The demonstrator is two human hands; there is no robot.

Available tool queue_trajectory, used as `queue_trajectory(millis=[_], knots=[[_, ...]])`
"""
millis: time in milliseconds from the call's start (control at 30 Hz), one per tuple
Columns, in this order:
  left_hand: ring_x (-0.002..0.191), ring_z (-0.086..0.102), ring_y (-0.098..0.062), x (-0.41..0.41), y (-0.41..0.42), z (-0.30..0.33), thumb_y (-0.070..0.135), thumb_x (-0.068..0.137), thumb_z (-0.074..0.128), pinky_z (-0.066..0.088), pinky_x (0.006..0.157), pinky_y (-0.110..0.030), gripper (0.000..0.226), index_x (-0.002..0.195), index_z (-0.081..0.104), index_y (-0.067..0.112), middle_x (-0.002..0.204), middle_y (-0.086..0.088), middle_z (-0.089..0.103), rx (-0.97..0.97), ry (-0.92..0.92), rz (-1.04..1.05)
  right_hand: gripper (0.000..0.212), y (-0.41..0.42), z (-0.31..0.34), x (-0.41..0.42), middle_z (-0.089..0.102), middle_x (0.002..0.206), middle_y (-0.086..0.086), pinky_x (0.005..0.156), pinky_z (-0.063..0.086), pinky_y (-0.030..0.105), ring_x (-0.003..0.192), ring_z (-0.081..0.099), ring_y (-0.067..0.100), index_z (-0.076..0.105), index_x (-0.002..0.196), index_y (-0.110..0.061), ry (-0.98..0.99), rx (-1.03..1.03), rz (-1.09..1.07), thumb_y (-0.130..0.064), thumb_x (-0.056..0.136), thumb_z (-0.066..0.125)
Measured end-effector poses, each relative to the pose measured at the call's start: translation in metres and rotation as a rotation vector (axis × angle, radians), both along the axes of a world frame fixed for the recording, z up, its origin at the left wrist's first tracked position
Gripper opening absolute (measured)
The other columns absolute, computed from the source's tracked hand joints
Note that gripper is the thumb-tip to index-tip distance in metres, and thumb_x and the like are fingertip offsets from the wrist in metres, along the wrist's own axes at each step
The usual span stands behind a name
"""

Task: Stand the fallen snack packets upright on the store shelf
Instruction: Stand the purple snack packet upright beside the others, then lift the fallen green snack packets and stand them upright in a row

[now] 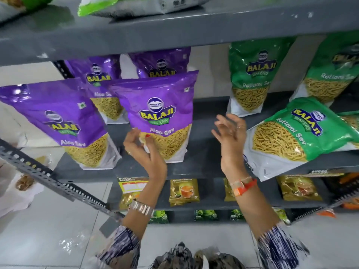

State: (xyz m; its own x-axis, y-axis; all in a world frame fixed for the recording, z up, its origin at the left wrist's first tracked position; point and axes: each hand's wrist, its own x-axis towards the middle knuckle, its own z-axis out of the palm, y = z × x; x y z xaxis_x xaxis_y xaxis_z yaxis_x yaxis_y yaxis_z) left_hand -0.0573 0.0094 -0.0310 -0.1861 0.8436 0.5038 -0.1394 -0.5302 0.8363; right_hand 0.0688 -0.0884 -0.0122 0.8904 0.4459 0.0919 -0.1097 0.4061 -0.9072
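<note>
Nearest us, our left hand [143, 150] pinches the lower corner of the upright purple packet [161, 117] on the shelf [206, 152]; our right hand [231, 136] hovers spread and empty, just beside the fallen green packet [299, 136] lying tilted over the shelf edge. It looks light, soft and slippery, its contents brittle, so we would grip its sealed edges. Farther back, more packets [250, 78] stand upright.

Grey shelf [204, 158] bears purple packets [159, 117] and green packets [299, 133].
</note>
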Motion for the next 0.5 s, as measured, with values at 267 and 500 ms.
queue_trajectory(millis=[267, 500], knots=[[0.093, 0.053, -0.005, 0.133, -0.061, 0.017, 0.015, 0.086, 0.054, 0.048, 0.077, -0.026, 0.024, 0.107, 0.046, 0.021, 0.110, -0.007, 0.051, 0.038, 0.542, -0.772, 0.038, -0.112, -0.015, 0.070, 0.045, 0.090, -0.006, 0.068, 0.046, 0.017, 0.075, 0.052, -0.001, 0.037, 0.107, -0.013, 0.135, -0.059, -0.813, 0.003, 0.083, 0.061], [0.079, 0.071, -0.012, 0.233, -0.061, 0.028, 0.034, 0.086, 0.055, 0.055, 0.072, -0.020, 0.018, 0.093, 0.064, 0.020, 0.080, 0.004, 0.076, -0.742, 0.884, -1.475, 0.061, -0.139, -0.035, 0.106, 0.050, 0.121, 0.004, 0.084, 0.048, 0.027, 0.106, 0.050, 0.018, 0.040, 0.128, -0.005, 0.509, -0.252, -0.320, -0.019, 0.079, 0.074]])
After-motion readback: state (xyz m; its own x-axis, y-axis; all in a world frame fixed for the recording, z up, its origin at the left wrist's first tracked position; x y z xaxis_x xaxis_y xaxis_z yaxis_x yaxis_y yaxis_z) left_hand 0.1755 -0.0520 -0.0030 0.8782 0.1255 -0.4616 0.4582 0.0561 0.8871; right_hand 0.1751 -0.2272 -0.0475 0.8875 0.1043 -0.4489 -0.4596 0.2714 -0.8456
